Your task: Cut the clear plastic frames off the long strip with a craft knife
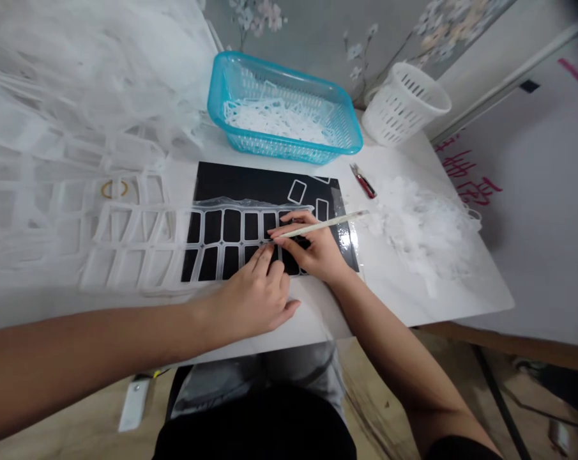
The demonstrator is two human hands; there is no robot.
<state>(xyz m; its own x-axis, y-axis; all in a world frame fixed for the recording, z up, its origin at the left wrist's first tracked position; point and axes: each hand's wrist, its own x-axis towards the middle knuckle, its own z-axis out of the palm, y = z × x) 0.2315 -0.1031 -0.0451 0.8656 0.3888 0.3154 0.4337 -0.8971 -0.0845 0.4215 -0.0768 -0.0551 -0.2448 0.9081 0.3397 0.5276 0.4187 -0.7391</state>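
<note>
A black mat (264, 185) lies on the white table (461, 294). Across it runs a white sheet of joined rectangular frames (221, 237). My right hand (312, 246) is closed round a thin pale stick tool (327, 224), whose tip rests on the frames. My left hand (255, 297) lies beside it with its fingers pressed flat on the frame sheet, holding it down. Two loose white frames (297, 191) sit on the mat's far right part.
A turquoise basket (346, 124) holding white frames stands at the back. A white slotted cup (403, 102) is at the back right. Red snips (364, 182) and a heap of white scraps (423, 227) lie to the right. More frame sheets (53, 211) pile up left.
</note>
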